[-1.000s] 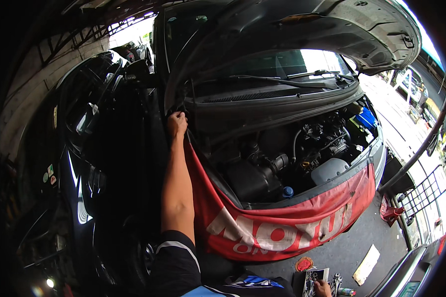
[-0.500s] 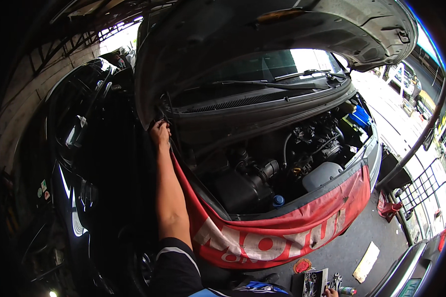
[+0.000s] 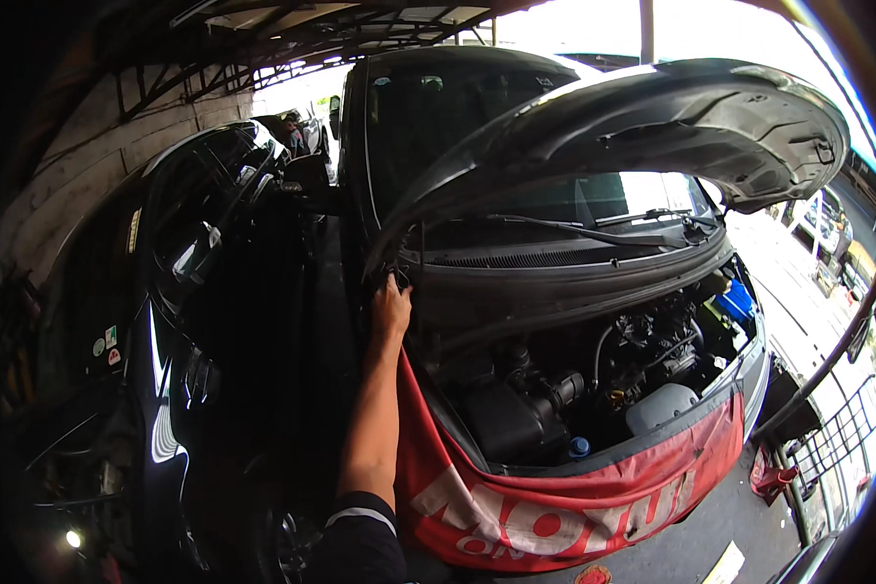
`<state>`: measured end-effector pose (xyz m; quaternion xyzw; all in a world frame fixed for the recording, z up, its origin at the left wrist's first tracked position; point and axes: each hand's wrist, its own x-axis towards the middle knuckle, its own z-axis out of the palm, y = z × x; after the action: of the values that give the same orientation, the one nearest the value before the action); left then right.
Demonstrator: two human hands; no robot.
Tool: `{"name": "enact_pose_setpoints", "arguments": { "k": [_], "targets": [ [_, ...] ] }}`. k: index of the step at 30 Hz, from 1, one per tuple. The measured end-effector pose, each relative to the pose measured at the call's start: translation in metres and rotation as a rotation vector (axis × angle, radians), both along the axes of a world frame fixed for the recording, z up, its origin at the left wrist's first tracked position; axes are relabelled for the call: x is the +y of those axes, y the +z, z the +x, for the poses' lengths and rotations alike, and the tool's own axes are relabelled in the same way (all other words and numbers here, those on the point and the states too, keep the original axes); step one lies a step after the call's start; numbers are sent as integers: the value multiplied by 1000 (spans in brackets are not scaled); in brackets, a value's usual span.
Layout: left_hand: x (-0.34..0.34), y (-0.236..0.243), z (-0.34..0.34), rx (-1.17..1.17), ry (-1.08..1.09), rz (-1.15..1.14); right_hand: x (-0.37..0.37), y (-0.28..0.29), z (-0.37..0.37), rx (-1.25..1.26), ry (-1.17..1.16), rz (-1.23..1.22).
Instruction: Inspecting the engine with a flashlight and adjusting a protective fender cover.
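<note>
My left hand [image 3: 393, 304] reaches up to the dark hinge area at the left rear corner of a car's raised hood [image 3: 711, 122]. Its fingers are curled around or against something dark there, which I cannot make out. Just below it a red fender cover [image 3: 594, 496] with white lettering drapes over the left fender and the car's front. Beside that lies the open engine bay [image 3: 565, 389], with black housings, hoses, a blue cap [image 3: 579, 447] and a blue-topped battery [image 3: 735, 302]. My right hand is out of view.
A black car [image 3: 185, 282] stands close on the left, beside a block wall [image 3: 78, 185] under roof trusses. At right are a metal grid [image 3: 837, 438], a dark pole [image 3: 818, 380] and a red object [image 3: 771, 477] on the floor [image 3: 652, 560]. A person [image 3: 842, 238] is in the background.
The view has tilted up, so the car sits lower in the picture and the floor tools and my right hand have left it. My left hand stays by the hood's hinge corner.
</note>
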<state>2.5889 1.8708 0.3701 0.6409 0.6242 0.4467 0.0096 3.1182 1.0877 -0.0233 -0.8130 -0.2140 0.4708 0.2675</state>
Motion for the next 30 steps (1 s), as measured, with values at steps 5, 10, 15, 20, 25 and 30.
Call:
{"name": "enact_pose_setpoints", "arguments": {
  "k": [5,10,15,20,25,30],
  "targets": [
    [16,-14,-6,-267,-134,198,16,62,-24,-429,371,78],
    [19,-16,-11,-435,-223,152,21,86,-43,-269,71,-170],
    [13,0,-15,-919,-436,-12,20,64,-42,-159,70,-116],
    [24,14,-10,-906,-401,-18,43,61,-48,27,-122,-43],
    [22,2,-6,-435,-150,79,58,66,-59,193,-301,78],
    [19,-4,-17,-618,-385,0,61,63,-66,295,-414,168]
  ]
}}
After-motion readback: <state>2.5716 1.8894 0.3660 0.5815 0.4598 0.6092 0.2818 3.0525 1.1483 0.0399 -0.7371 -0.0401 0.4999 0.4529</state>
